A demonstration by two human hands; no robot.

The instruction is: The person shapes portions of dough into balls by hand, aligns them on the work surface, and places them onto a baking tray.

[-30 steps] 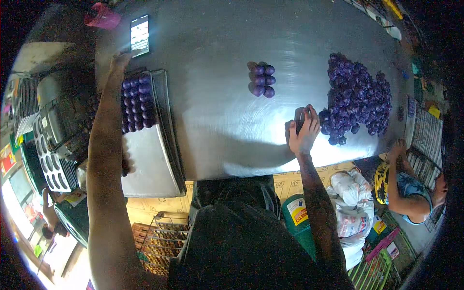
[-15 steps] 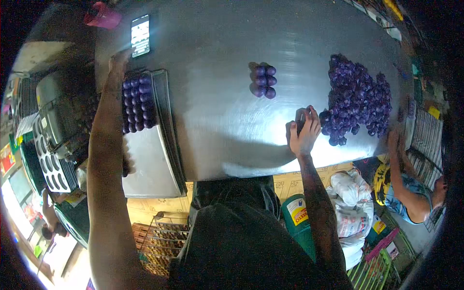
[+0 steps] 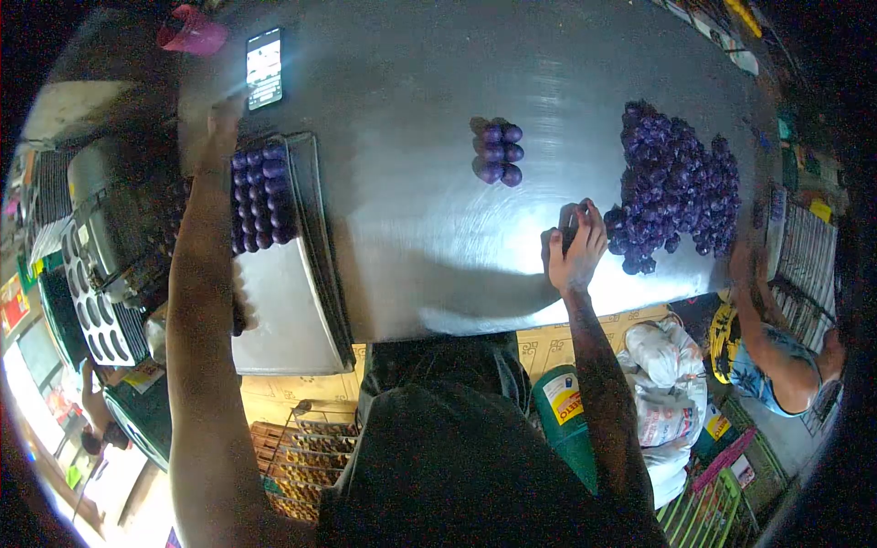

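Note:
My right hand [image 3: 577, 248] rests on the metal table with its fingers curled into a cup. Something dark shows between the thumb and fingers, too shadowed to name. Just right of it lies a large heap of rough purple dough pieces [image 3: 681, 187]. Farther up the table stand several smooth purple dough balls [image 3: 502, 153] in a tight group. My left hand [image 3: 222, 128] is dim and smeared, beside a lit phone [image 3: 265, 68] and above the tray [image 3: 288, 315]. Rows of purple balls [image 3: 260, 196] fill the tray's far part; my left forearm hides some.
A pink cup [image 3: 194, 32] stands at the far left corner. Moulded pans [image 3: 96, 301] are stacked at left. White sacks [image 3: 671, 411] and a green container [image 3: 568, 416] sit below the table edge. Another person's arm [image 3: 754, 292] reaches in at the right.
My left hand has shifted slightly beside the phone. My right hand stays almost in place, fingers still curled. The other person at right has leaned and moved their arm a little.

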